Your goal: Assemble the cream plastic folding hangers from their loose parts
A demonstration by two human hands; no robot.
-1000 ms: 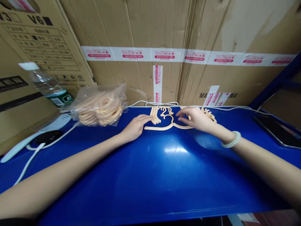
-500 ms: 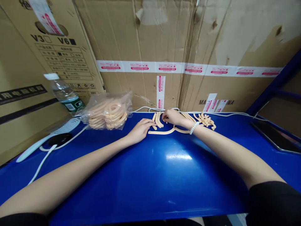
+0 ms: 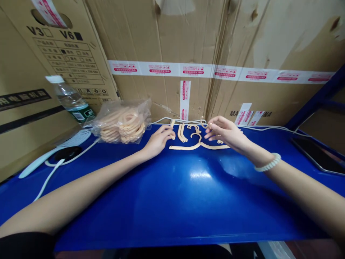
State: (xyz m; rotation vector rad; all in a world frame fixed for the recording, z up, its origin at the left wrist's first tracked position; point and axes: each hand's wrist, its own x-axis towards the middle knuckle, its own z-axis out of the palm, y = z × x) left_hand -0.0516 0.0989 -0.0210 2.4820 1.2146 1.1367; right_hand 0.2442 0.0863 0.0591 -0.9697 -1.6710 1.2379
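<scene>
Strip [image 3: 173, 123] in left hand [image 3: 156, 142], hook [image 3: 204, 126] in right [image 3: 225, 133]

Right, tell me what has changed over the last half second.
The right hand has moved rightward from among the small hooks, now holding a curved hook. The left hand has shifted one pale strip leftward, away from its neighbours. The hanger-shaped layout, bag and bottle stayed put.
</scene>
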